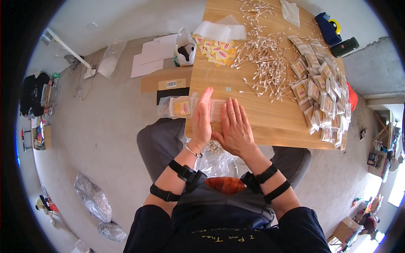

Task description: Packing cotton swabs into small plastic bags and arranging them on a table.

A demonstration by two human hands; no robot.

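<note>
Cotton swabs (217,111) at the table's (274,126) near edge
Left hand (202,121) upright, right hand (235,126) flat, fingers straight; swabs look light, stiff, snappable, best taken by their sides.

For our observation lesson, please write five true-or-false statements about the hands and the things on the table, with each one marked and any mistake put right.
1. Cotton swabs in a row show between the left hand and the right hand. True.
2. The right hand is clenched into a fist. False: it is open, fingers extended.
3. The heap of clear packets is on the left side of the table. False: it is on the right side.
4. A bracelet is on the left wrist. True.
5. The yellow cards lie nearer the person than the hands. False: they lie farther away.
</note>
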